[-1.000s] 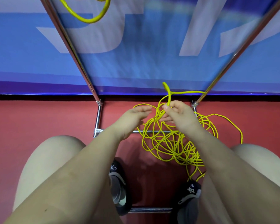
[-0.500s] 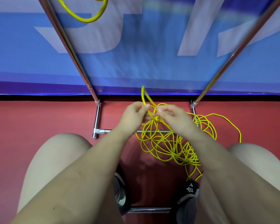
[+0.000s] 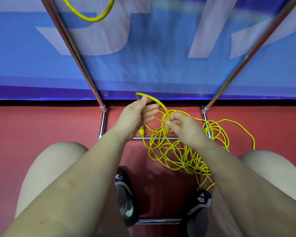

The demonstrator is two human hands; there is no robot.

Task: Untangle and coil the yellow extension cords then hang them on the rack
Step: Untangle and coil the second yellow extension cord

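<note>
Change: over the last second my hands drew apart, and the short loop I had pinched between them opened into an arch of yellow cord (image 3: 161, 104) above the tangled cord pile (image 3: 181, 151).
Left hand: my left hand (image 3: 135, 117) pinched the far-left end of the arch between thumb and fingers, raised above the pile and to its left.
Right hand: my right hand (image 3: 184, 129) held the arch's other leg in curled fingers, directly over the pile's upper edge.
Plug: a yellow plug end (image 3: 141, 131) hung just below my left hand, at the pile's left edge; I judged this the free end I had worked loose.
Pile: the rest of the cord lay knotted on the red floor (image 3: 41, 127), draped over the rack's lower crossbar (image 3: 157, 138), between the two chrome rack legs (image 3: 75, 48).
Hung cord: one thicker yellow loop (image 3: 92, 17) hung far above the pile, to its left.
Meaning: with an end free, I judged coiling could start; most untangling was left.
</note>
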